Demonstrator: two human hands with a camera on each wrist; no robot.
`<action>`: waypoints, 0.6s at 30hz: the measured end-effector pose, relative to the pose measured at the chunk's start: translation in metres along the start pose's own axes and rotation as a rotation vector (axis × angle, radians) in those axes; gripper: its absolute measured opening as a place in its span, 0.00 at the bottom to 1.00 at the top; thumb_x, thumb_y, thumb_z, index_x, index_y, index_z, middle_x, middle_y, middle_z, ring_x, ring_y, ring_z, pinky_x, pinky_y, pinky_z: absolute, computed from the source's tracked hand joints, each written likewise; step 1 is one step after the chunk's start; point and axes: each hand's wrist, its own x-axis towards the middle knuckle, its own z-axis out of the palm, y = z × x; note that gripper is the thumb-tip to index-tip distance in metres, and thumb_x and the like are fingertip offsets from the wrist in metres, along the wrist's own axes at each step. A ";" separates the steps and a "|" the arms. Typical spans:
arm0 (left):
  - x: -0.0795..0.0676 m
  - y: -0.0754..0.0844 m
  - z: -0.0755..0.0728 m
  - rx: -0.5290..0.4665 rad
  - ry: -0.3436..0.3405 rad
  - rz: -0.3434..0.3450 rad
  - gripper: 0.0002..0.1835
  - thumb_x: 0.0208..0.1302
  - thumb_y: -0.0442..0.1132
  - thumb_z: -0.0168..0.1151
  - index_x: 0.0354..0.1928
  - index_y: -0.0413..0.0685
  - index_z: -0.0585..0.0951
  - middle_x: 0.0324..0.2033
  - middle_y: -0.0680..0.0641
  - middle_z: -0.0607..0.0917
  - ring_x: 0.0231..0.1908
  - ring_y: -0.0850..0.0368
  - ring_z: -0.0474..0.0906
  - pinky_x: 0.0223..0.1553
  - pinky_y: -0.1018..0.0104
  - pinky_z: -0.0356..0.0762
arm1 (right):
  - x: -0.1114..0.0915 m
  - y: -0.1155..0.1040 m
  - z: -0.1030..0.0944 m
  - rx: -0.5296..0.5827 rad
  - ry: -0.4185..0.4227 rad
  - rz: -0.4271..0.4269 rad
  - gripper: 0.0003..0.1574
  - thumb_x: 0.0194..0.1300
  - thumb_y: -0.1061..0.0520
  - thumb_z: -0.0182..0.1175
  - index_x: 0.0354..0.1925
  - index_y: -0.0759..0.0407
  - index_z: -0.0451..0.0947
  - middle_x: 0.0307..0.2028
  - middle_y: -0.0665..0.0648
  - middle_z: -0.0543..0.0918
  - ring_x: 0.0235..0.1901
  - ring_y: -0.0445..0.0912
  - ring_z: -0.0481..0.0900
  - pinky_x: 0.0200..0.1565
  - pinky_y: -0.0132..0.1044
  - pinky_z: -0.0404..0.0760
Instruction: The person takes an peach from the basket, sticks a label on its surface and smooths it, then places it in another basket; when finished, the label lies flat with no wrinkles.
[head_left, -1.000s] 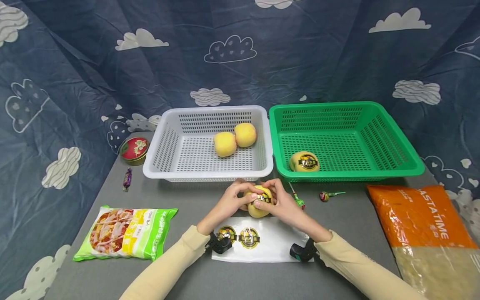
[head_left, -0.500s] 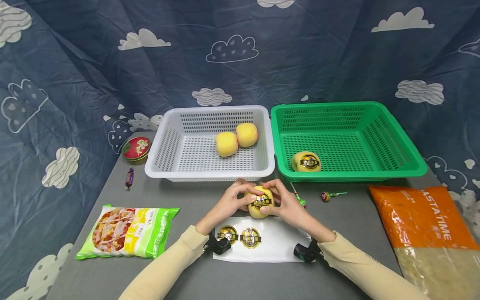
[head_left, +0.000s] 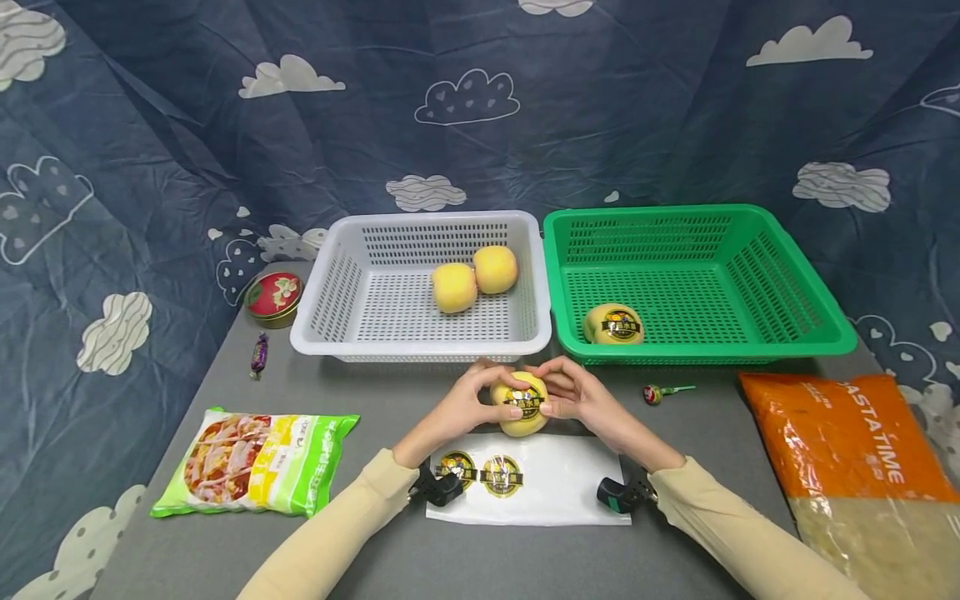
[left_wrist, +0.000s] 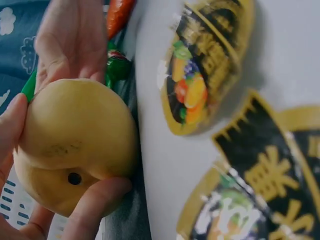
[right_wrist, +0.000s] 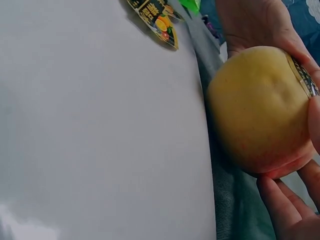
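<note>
Over the far edge of a white sticker sheet [head_left: 562, 492], both hands hold a yellow apple [head_left: 519, 427]. A black and gold oval sticker [head_left: 527, 402] lies on the side of the apple that faces me. My left hand [head_left: 467, 406] grips the fruit from the left, its thumb by the sticker's left end. On the other side my right hand [head_left: 588, 407] has its thumb at the sticker's right end and fingers behind the apple. In the left wrist view the apple [left_wrist: 80, 125] shows a dark hollow. Two stickers [head_left: 501, 475] remain on the sheet's left half.
A white basket [head_left: 420, 350] with two yellow apples [head_left: 454, 288] stands behind, beside a green basket [head_left: 720, 346] holding one stickered apple [head_left: 602, 321]. A lollipop [head_left: 654, 393], orange pasta bag [head_left: 847, 442], green food bag [head_left: 255, 462], wrapped candy [head_left: 258, 354] and round tin [head_left: 273, 298] lie around.
My right hand has shifted right, its thumb sliding from the sticker's middle to its right end. The left thumb has come down onto the sticker's left side. A green lollipop is now hidden behind the right hand.
</note>
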 end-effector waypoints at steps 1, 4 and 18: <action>0.001 -0.001 0.000 -0.006 0.000 0.004 0.16 0.51 0.40 0.68 0.44 0.52 0.80 0.47 0.53 0.72 0.47 0.58 0.64 0.51 0.58 0.62 | 0.000 0.000 0.000 0.005 -0.001 0.005 0.27 0.58 0.63 0.59 0.54 0.65 0.61 0.58 0.66 0.67 0.58 0.56 0.64 0.48 0.42 0.74; 0.000 0.003 -0.001 -0.034 0.003 0.015 0.16 0.51 0.38 0.68 0.44 0.50 0.81 0.46 0.52 0.73 0.45 0.58 0.64 0.49 0.58 0.63 | 0.000 -0.001 -0.001 0.004 -0.008 0.023 0.27 0.60 0.62 0.58 0.54 0.65 0.60 0.57 0.66 0.67 0.58 0.56 0.63 0.48 0.43 0.74; -0.009 0.028 -0.001 -0.178 -0.009 -0.068 0.16 0.60 0.35 0.58 0.51 0.43 0.78 0.49 0.44 0.69 0.47 0.52 0.66 0.37 0.60 0.77 | 0.007 -0.001 0.006 0.009 0.174 0.106 0.23 0.60 0.56 0.59 0.48 0.66 0.64 0.51 0.61 0.74 0.51 0.49 0.72 0.52 0.41 0.68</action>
